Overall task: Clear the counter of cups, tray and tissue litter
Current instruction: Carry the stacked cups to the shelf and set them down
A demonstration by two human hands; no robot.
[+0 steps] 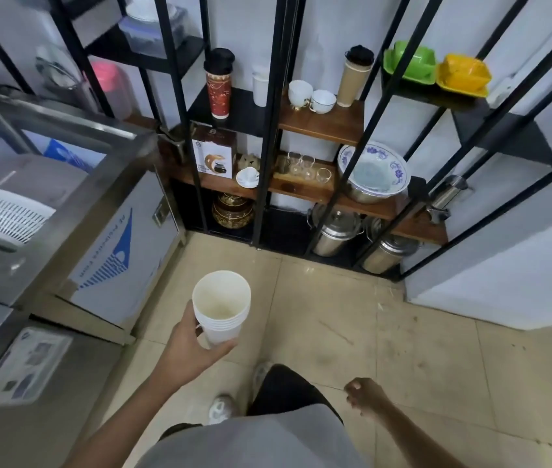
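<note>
A small kitchen: steel counter [75, 211], shelves [322, 123] of teacups [311, 96] and pots [333, 233].
</note>
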